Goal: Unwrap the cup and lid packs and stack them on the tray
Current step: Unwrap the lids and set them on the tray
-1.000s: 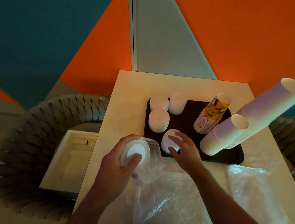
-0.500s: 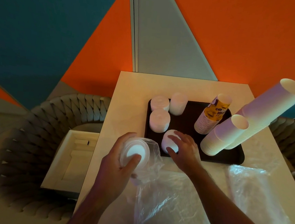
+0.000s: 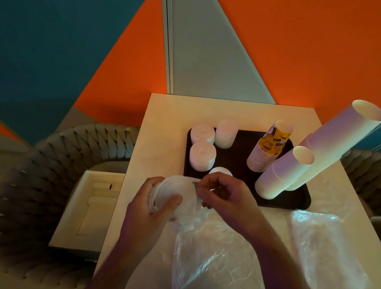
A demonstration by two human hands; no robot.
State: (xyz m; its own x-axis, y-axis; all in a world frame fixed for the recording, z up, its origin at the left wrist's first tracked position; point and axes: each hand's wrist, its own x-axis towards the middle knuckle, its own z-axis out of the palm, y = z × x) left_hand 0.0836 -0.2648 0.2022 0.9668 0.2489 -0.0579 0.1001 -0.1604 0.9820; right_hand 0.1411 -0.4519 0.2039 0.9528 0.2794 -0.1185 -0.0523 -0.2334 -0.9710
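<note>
At the table's near edge: left hand grips wrapped lids.
Change: right hand leaves the tray stack, now pinching the wrap.
Meaning: more lids probably follow.

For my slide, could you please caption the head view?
Left hand holds a lid stack while right hand pinches its wrap, beside the tray.

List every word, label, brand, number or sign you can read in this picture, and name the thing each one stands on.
Dark lettering on the yellow printed cup topping one cup stack on the tray: there, but too blurred and tilted to read.
White cup stacks, lid stacks, held lid pack, plastic wrap, box: no text visible.
</note>
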